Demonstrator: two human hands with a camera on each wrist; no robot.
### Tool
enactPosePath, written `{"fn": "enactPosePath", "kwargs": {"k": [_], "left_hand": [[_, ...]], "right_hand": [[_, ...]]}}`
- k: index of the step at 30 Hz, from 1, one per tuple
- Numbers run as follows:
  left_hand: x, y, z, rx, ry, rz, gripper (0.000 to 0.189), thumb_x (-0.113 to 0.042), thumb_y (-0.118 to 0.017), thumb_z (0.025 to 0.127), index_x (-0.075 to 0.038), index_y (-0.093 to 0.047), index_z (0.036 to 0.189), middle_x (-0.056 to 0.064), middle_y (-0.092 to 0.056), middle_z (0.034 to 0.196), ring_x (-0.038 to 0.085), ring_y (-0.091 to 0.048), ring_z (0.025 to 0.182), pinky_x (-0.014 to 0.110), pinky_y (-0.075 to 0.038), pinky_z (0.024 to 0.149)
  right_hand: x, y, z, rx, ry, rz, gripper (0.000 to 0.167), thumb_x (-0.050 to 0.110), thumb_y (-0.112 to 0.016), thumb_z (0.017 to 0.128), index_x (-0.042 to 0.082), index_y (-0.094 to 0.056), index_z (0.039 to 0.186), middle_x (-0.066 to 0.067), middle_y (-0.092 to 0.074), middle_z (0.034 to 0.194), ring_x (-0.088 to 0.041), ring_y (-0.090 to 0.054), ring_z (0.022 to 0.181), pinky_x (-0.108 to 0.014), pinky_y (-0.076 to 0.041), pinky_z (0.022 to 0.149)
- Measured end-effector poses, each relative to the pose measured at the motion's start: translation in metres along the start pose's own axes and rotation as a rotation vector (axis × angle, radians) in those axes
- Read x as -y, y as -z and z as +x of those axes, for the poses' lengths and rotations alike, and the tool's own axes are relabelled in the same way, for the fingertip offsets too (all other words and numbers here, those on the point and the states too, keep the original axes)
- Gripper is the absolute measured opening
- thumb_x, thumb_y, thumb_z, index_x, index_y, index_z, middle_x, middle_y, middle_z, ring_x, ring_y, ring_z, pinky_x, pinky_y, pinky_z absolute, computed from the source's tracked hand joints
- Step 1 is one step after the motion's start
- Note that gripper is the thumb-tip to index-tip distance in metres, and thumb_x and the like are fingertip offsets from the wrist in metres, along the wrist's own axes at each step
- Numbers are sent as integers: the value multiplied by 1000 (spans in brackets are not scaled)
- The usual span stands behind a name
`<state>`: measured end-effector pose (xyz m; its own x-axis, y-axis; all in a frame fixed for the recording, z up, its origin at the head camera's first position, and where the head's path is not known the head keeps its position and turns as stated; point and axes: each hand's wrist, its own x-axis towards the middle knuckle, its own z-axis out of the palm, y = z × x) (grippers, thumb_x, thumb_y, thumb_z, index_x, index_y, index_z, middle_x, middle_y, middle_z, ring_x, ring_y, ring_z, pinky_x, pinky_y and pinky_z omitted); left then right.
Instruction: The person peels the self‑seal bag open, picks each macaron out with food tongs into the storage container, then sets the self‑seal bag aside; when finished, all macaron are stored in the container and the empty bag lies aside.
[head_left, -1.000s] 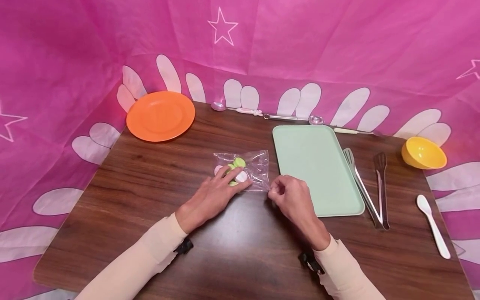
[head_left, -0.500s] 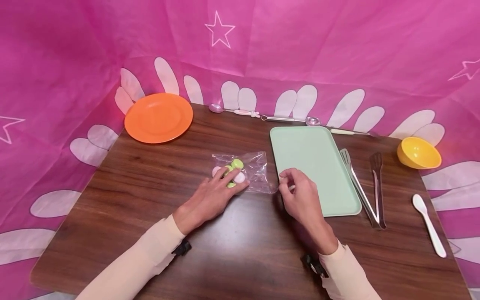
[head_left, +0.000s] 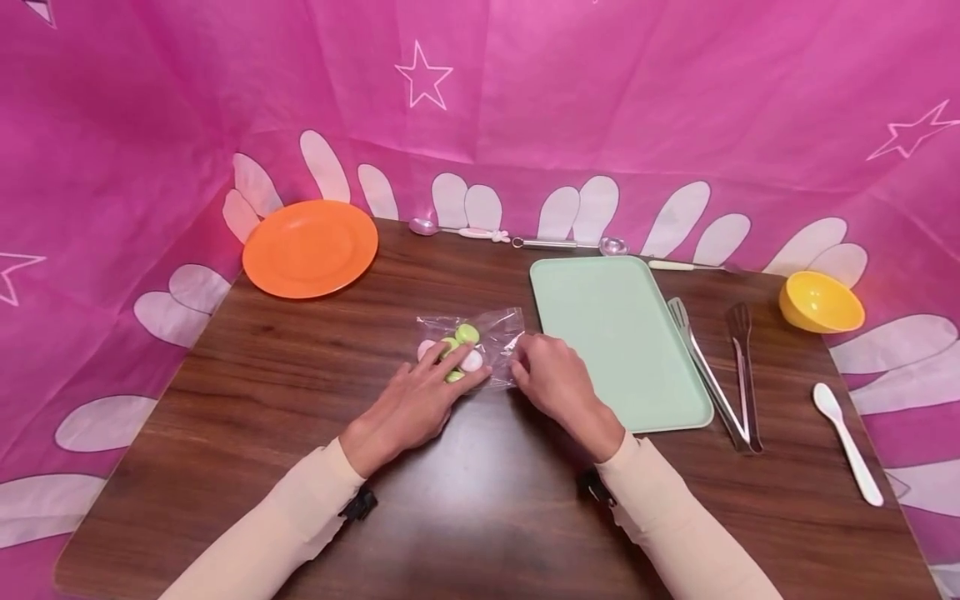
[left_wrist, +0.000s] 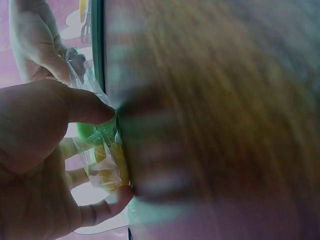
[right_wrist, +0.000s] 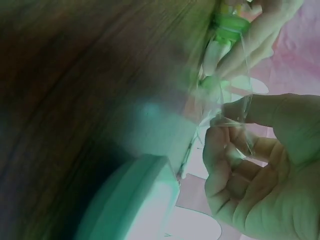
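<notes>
A clear plastic bag [head_left: 501, 333] lies flat on the brown table, holding several small rounded pieces: green [head_left: 467, 333], white [head_left: 471, 361] and pink [head_left: 425, 348]. My left hand [head_left: 405, 408] rests over the bag's filled left part, fingers spread among the pieces. In the left wrist view, the thumb [left_wrist: 92, 107] touches the bag beside a green piece. My right hand [head_left: 558, 382] is at the bag's right edge. The right wrist view shows its thumb and forefinger [right_wrist: 217, 145] pinching the film, with the other fingers curled. The left fingers partly cover the pieces.
A pale green tray [head_left: 615, 333] lies just right of my right hand, with metal tongs [head_left: 712, 375] beside it. An orange plate [head_left: 310, 248] stands far left. A yellow bowl [head_left: 821, 302] and white spoon [head_left: 847, 442] are at right. Long-handled utensils [head_left: 555, 243] line the back edge.
My right hand shifted right from the bag's lower right corner, then came back left to its right edge. My left hand has stayed on the bag. The head view tilted slightly.
</notes>
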<state>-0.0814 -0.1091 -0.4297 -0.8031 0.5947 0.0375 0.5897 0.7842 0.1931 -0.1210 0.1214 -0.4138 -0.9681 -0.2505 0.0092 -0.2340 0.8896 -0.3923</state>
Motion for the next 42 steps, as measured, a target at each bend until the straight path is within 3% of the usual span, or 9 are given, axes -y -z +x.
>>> {"fn": "enactPosePath", "kwargs": {"k": [6,11,17,20,24,30,34,37,42], "left_hand": [[1,1,0,45,22,-21,52,-13,-53,111,-34,-54,159,10,-41,173,40,-41,156,69,-57,94],[3,3,-2,73,48,-22,53,-14,-52,111,-36,-53,159,7,-39,174,39,-39,158,74,-54,99],[5,5,-3,77,47,-9,55,-25,-61,109,-33,-49,162,9,-40,174,39,-41,157,71,-53,102],[6,9,4,39,60,-34,63,-41,-67,106,-28,-45,164,10,-41,173,41,-41,157,73,-49,105],[8,10,24,33,85,-86,68,-51,-58,109,-23,-39,168,9,-34,177,42,-34,162,78,-37,117],[10,0,41,163,88,-97,71,-53,-48,112,-20,-29,172,6,-22,181,39,-20,168,79,-26,123],[12,-3,41,162,107,-93,71,-54,-49,111,-21,-29,171,4,-23,181,39,-20,168,79,-25,123],[14,-3,41,145,100,-92,72,-54,-48,111,-22,-27,172,4,-23,181,39,-21,168,79,-26,123],[19,-2,41,145,104,-82,76,-57,-47,111,-21,-22,173,3,-21,182,37,-21,168,79,-26,123]], "right_hand": [[-16,5,-6,-72,-101,93,10,12,-68,93,12,-68,83,-7,-69,75,-32,-67,77,-46,-55,68],[-55,-13,-8,-97,-104,170,10,16,-64,89,19,-67,79,1,-66,69,-26,-64,71,-39,-50,63],[-36,8,-12,-15,-35,271,8,13,-73,98,6,-70,101,-5,-71,82,-21,-67,79,-39,-54,79],[-28,11,-2,-39,13,221,24,17,-78,97,3,-68,113,-10,-72,96,-25,-68,88,-44,-56,85],[-14,9,18,-55,9,65,31,23,-79,95,4,-66,114,-15,-66,102,-33,-64,92,-51,-57,83],[-4,-2,38,-50,-28,-57,14,19,-73,97,6,-67,99,-14,-69,97,-37,-69,84,-53,-59,73],[-4,-2,45,-42,-52,-43,9,15,-68,98,8,-71,94,-13,-74,91,-35,-72,80,-51,-60,69],[-14,1,49,-22,-111,8,11,16,-65,97,9,-71,93,-14,-75,89,-35,-72,80,-49,-59,66],[-68,-23,65,-31,-186,80,10,22,-61,92,16,-68,87,-9,-72,84,-35,-68,79,-46,-52,59]]}}
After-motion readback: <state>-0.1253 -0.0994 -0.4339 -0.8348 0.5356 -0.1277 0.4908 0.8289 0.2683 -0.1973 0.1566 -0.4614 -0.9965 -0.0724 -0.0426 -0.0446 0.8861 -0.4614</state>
